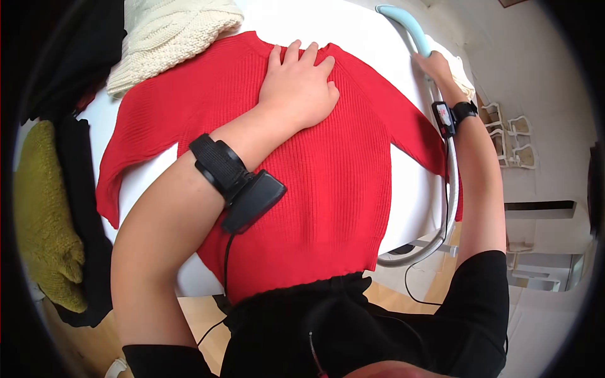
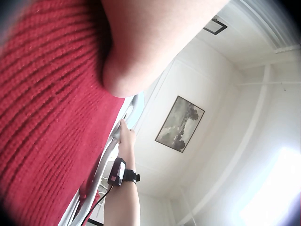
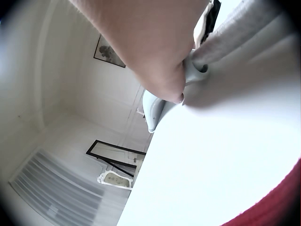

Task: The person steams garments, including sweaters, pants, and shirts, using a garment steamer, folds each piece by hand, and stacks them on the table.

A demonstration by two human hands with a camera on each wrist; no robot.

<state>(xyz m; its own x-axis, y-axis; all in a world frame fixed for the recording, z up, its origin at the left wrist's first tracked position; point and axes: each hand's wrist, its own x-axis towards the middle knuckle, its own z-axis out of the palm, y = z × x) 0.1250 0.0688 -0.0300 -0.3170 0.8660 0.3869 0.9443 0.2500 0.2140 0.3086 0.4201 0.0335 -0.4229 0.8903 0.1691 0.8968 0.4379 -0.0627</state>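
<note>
A red ribbed sweater [image 1: 334, 195] lies spread on a white table [image 1: 413, 189], its sleeves out to both sides. My left hand [image 1: 299, 88] rests on it just below the neckline, palm down with the fingers spread. Off the sweater's right shoulder, my right hand [image 1: 439, 68] grips the handle of a light blue garment steamer [image 1: 406, 24]. In the right wrist view the steamer's head [image 3: 151, 112] shows beyond my hand, at the white table's edge. A grey hose [image 3: 240, 33] runs from the handle and curves down along the table's right side.
A cream cable-knit garment [image 1: 173, 41] lies at the back left, against the sweater's shoulder. Dark cloth [image 1: 75, 50] and an olive knit garment [image 1: 44, 208] hang at the left. White chairs [image 1: 512, 142] stand beyond the right arm. Thin cables trail from both wrist cameras.
</note>
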